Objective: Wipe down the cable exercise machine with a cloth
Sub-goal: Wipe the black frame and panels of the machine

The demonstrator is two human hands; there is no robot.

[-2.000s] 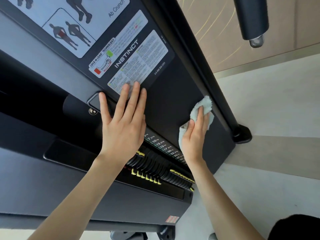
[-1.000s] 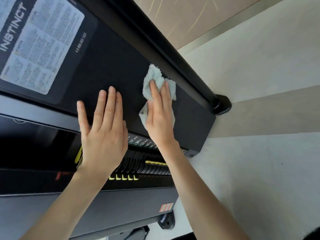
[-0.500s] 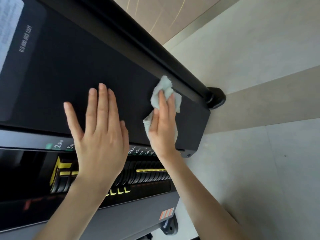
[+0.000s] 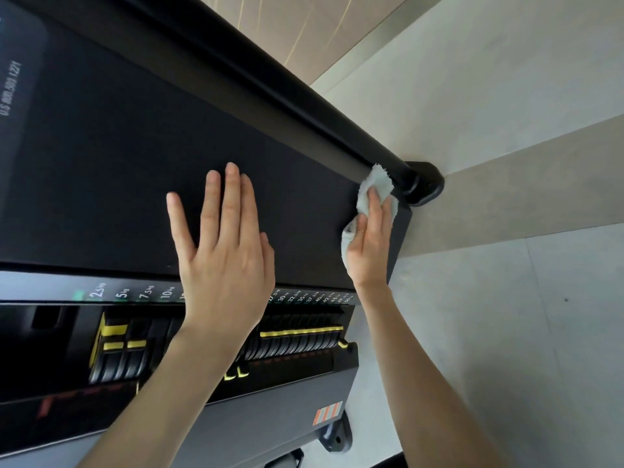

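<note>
Two flat palms | right hand point(image 4: 369, 244) pressing cloth point(image 4: 378, 182), slid to machine panel point(image 4: 135, 163) corner | left hand point(image 4: 226, 265) resting

Pale, crumpled cloth point(image 4: 377, 182) pressed on matte black machine point(image 4: 135, 163), at its far corner, touching the round rail point(image 4: 270, 86).

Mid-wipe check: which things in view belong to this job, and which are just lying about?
Job: cloth; right hand pressing it on the black panel; left hand flat on that panel; frame tube beside the cloth.
Just there: weight stack; orange sticker; floor tiles; tan wall.
</note>
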